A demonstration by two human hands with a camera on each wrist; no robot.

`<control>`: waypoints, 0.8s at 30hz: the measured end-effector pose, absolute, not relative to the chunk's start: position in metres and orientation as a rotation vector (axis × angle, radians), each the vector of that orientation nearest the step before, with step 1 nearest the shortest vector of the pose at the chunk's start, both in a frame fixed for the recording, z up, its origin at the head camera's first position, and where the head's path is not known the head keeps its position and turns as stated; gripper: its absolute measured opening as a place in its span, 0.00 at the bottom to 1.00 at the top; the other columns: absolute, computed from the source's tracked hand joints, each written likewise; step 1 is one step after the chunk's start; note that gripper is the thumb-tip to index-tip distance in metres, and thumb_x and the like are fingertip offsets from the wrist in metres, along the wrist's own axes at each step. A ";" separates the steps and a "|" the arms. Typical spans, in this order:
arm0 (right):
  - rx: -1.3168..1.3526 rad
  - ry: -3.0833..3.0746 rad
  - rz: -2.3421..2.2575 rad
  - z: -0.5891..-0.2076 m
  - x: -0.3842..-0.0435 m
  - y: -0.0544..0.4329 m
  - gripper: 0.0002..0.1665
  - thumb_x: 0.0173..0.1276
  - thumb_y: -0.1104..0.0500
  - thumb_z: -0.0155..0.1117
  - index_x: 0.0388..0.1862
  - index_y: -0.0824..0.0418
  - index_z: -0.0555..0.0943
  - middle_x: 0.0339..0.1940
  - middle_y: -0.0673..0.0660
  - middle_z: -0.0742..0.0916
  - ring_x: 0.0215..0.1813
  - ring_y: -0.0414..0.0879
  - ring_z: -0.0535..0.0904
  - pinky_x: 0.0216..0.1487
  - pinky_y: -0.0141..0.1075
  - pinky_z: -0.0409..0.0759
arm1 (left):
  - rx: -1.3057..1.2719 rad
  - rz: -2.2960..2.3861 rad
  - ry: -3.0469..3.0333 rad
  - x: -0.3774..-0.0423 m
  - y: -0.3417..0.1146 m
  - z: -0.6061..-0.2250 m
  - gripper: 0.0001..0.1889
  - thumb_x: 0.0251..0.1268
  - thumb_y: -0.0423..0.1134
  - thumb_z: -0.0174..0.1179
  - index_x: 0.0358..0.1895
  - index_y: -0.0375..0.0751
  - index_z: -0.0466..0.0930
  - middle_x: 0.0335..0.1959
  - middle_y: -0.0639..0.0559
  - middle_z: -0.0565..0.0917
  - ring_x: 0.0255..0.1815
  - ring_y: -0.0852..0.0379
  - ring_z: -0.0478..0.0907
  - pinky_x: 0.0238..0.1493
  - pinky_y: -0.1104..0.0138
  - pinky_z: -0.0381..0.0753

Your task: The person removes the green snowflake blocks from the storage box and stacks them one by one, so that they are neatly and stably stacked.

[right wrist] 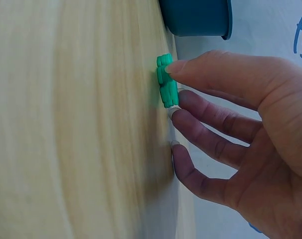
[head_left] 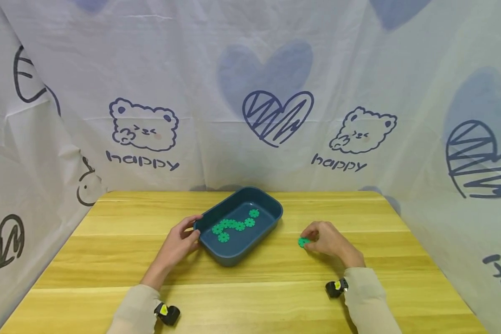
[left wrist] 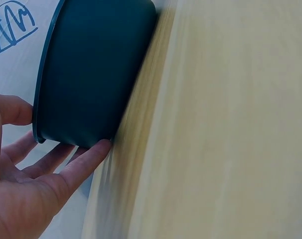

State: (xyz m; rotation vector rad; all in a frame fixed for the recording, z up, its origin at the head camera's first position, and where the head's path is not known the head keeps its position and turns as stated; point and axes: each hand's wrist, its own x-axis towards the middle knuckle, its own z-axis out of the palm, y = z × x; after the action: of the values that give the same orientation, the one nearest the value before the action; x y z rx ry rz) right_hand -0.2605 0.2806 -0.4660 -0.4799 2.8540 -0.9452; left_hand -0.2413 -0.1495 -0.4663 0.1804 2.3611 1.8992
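A dark blue-green rectangular plastic bin (head_left: 271,221) sits on the table, angled. Spread fingers of my left hand (head_left: 179,241) touch its left end at the rim; in the left wrist view, the thumb is at the rim and the other fingers lie along the outer wall. Inside the bin lie several green notched plastic discs (head_left: 223,237), most in a wavy row. To the right of the bin, my right hand (head_left: 327,240) pinches another green notched disc (right wrist: 165,89) between thumb and fingertips, close over the tabletop. The right wrist view shows it nearly edge-on.
The light wooden table (head_left: 267,306) ends at a white curtain (head_left: 208,153) printed with hearts and bears, hanging behind and at both sides. Small black devices (head_left: 169,314) are strapped at both wrists.
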 end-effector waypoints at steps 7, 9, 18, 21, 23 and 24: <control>-0.490 2.854 -0.956 -0.466 -0.261 0.281 0.11 0.62 0.64 0.77 0.44 0.62 0.88 0.43 0.55 0.90 0.43 0.45 0.84 0.49 0.42 0.85 | 0.182 1.904 2.361 -0.241 -0.150 -0.467 0.25 0.80 0.34 0.50 0.77 0.41 0.65 0.75 0.32 0.67 0.70 0.34 0.74 0.59 0.51 0.86; -0.491 2.854 -0.959 -0.466 -0.261 0.281 0.11 0.62 0.64 0.77 0.44 0.62 0.88 0.43 0.55 0.90 0.43 0.44 0.84 0.49 0.42 0.85 | 0.181 1.906 2.360 -0.241 -0.150 -0.468 0.25 0.80 0.34 0.50 0.77 0.41 0.66 0.75 0.32 0.67 0.70 0.34 0.74 0.59 0.51 0.86; -0.477 2.855 -0.954 -0.466 -0.260 0.280 0.12 0.62 0.64 0.77 0.44 0.63 0.88 0.42 0.55 0.90 0.43 0.45 0.85 0.49 0.42 0.86 | 0.175 1.908 2.347 -0.241 -0.150 -0.469 0.25 0.81 0.34 0.50 0.77 0.41 0.65 0.75 0.32 0.67 0.71 0.34 0.73 0.60 0.50 0.85; -0.472 2.857 -0.954 -0.466 -0.260 0.281 0.12 0.61 0.63 0.78 0.44 0.63 0.88 0.41 0.55 0.89 0.43 0.45 0.85 0.49 0.42 0.86 | 0.172 1.906 2.345 -0.241 -0.150 -0.468 0.25 0.81 0.34 0.50 0.77 0.42 0.65 0.75 0.32 0.67 0.71 0.34 0.73 0.60 0.50 0.85; -0.468 2.860 -0.952 -0.466 -0.260 0.281 0.12 0.61 0.63 0.78 0.44 0.62 0.89 0.41 0.55 0.89 0.43 0.45 0.85 0.49 0.42 0.86 | 0.172 1.905 2.347 -0.241 -0.150 -0.468 0.25 0.81 0.34 0.50 0.77 0.42 0.66 0.75 0.32 0.67 0.71 0.34 0.73 0.60 0.50 0.85; -0.467 2.861 -0.949 -0.466 -0.261 0.281 0.12 0.61 0.63 0.78 0.44 0.62 0.89 0.41 0.55 0.89 0.43 0.45 0.85 0.49 0.42 0.86 | 0.174 1.902 2.349 -0.241 -0.151 -0.468 0.25 0.81 0.34 0.50 0.77 0.42 0.65 0.75 0.32 0.67 0.71 0.34 0.73 0.60 0.50 0.85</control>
State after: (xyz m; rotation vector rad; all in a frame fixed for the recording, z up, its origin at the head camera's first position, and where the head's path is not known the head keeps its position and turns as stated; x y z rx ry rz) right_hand -0.2607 0.2808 -0.4662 -0.4668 2.8609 -0.9494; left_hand -0.2413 -0.1505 -0.4679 0.1738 2.3485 1.9020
